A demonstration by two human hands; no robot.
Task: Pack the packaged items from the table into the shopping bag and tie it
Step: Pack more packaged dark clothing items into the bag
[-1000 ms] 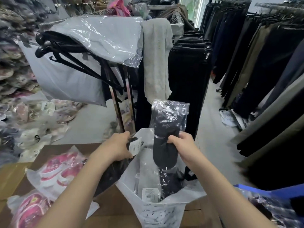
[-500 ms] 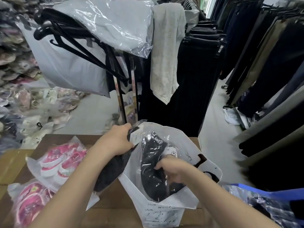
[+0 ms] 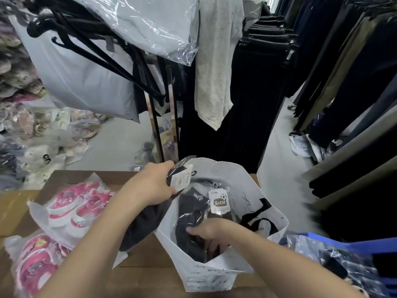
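Note:
A white plastic shopping bag (image 3: pixel 217 274) with black print stands open on the cardboard table (image 3: pixel 19 207). My left hand (image 3: pixel 150 186) grips a dark packaged garment (image 3: pixel 146 224) with a white tag, together with the bag's left rim. My right hand (image 3: pixel 211 232) is down inside the bag, closed on a black packaged sock item (image 3: pixel 191 214) with a white football label. Two clear packs of pink-and-white shoes (image 3: pixel 73 209) lie on the table at the left.
A chrome clothes rack (image 3: pixel 161 125) with black hangers and wrapped grey garments stands just beyond the table. Dark trousers hang along the right. A blue crate (image 3: pixel 365 248) with wrapped items sits at the lower right. Packaged goods pile up at the left.
My right hand has carried the black packaged item from above the bag down into it. My left hand has kept its hold on the rim and dark package.

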